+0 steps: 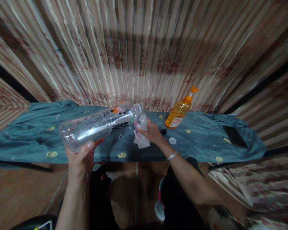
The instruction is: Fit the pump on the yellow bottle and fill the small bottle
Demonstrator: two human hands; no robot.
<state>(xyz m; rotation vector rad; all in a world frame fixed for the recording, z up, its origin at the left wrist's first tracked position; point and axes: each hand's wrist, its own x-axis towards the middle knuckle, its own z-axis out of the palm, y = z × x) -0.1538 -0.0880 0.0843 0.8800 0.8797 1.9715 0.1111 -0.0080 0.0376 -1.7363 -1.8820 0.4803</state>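
A large bottle (98, 126) is gripped near its base by the left hand (82, 156) and tilted above the cloth (36, 135), its mouth held at the top of a small bottle (142, 122) gripped by the right hand (153, 131). Farther back, a pump bottle (180, 111) is backed by a curtain (134, 48).

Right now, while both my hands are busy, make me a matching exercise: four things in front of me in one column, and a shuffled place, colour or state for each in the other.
Things:
1. Large bottle
2. Small bottle
3. Pump bottle
4. Phone

Descriptions:
A. Amber and orange
B. Tilted, gripped by the left hand
C. Dark, lying flat on the cloth
D. Gripped by the right hand

Pairs: 1-B, 2-D, 3-A, 4-C.
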